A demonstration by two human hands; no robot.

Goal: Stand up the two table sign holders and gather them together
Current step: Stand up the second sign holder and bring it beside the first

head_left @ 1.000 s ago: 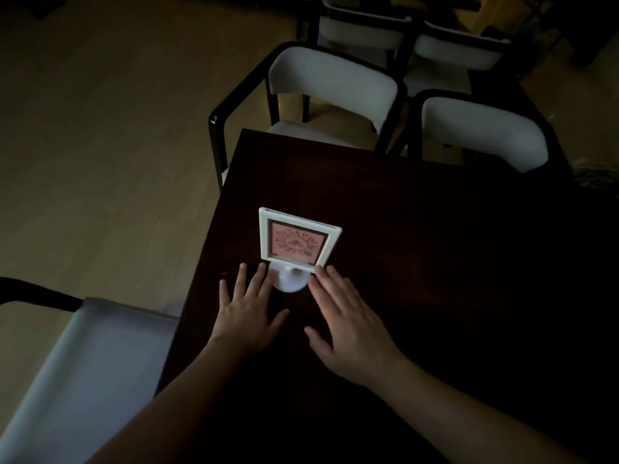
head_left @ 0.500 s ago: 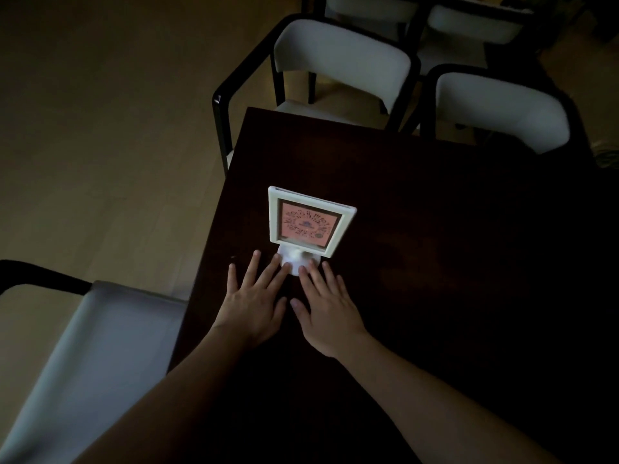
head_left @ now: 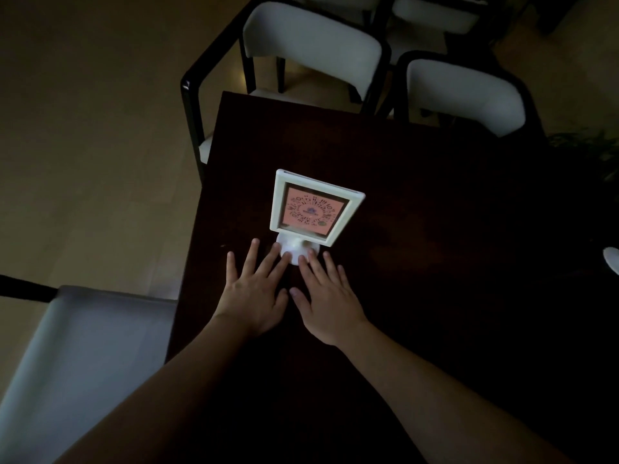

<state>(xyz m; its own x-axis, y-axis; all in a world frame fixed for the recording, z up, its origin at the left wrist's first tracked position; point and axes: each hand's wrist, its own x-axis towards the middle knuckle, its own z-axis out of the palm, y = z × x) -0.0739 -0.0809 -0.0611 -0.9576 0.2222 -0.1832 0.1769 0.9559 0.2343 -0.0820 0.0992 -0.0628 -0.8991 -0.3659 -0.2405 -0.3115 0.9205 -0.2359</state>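
Sign holder [head_left: 315, 207], white frame, pink insert, upright at frame centre on dark table [head_left: 435, 229]. Left hand [head_left: 253, 293], right hand [head_left: 330, 303]: flat, fingers spread, fingertips touching round base [head_left: 294, 251].

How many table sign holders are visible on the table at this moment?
1 for certain: the white sign holder stands upright near the table's left edge, just beyond both hands. A white object at the right frame edge may be the second, but it is cut off.
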